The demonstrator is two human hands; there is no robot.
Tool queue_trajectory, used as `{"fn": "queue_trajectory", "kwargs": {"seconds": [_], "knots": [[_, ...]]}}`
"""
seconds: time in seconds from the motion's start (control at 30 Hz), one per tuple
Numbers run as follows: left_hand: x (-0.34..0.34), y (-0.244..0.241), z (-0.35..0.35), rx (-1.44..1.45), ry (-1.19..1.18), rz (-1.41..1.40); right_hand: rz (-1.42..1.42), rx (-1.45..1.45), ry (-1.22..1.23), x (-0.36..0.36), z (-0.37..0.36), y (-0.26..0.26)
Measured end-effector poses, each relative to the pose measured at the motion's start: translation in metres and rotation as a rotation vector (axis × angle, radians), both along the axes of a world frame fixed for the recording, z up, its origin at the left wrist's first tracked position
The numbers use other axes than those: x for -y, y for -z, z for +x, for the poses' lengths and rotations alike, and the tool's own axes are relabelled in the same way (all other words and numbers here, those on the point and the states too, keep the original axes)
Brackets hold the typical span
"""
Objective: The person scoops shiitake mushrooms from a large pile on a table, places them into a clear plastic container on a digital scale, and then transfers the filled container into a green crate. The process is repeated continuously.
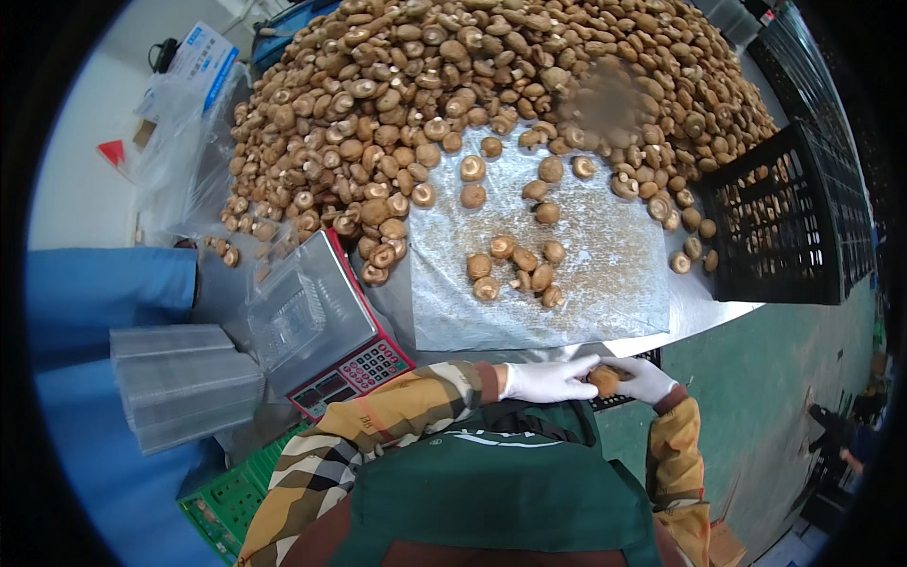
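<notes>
My left hand (pixel 544 381) and my right hand (pixel 648 381), both in white gloves, meet just beyond the table's front edge, in front of my green apron. Between them is a brown shiitake mushroom (pixel 604 380), with the fingers of both hands on it. Part of a black plastic crate (pixel 652 358) shows beneath the hands. Several loose mushrooms (pixel 524 259) lie on a worn silvery sheet (pixel 609 283) directly ahead. Beyond the sheet, a large heap of mushrooms (pixel 397 92) spreads across the table.
A red-rimmed digital scale (pixel 340 305) bears a clear plastic tray (pixel 292 312). Left of it are stacked clear trays (pixel 184 379), with a green crate (pixel 234 496) lower down. A black slatted crate (pixel 776 220) with mushrooms stands tilted at the right. Plastic bags (pixel 177 156) hang far left.
</notes>
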State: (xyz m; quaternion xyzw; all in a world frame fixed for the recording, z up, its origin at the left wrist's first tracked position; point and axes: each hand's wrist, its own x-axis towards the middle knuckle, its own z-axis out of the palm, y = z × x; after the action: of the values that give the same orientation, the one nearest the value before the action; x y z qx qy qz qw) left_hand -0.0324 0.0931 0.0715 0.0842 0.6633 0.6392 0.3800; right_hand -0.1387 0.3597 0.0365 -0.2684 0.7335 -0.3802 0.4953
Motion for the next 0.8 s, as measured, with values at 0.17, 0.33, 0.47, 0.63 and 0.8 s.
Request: {"fn": "queue_trajectory", "kwargs": {"seconds": [0.17, 0.33, 0.47, 0.63, 0.8], "knots": [[0.015, 0.001, -0.008, -0.144, -0.401, -0.127, 0.377, -0.421, 0.209, -0.025, -0.005, 0.000], [0.081, 0.053, -0.004, -0.395, -0.806, -0.913, -0.089, -0.294, 0.490, 0.084, 0.002, 0.047], [0.096, 0.094, 0.017, -0.311, -0.844, -0.743, -0.065, -0.552, 0.325, 0.180, 0.003, 0.053], [0.118, 0.058, -0.003, -0.165, -0.931, -0.463, -0.126, -0.540, 0.402, 0.223, -0.056, 0.035], [0.201, 0.041, -0.080, -0.152, -0.959, -0.578, -0.234, -1.058, 0.370, 0.261, -0.159, 0.044]]}}
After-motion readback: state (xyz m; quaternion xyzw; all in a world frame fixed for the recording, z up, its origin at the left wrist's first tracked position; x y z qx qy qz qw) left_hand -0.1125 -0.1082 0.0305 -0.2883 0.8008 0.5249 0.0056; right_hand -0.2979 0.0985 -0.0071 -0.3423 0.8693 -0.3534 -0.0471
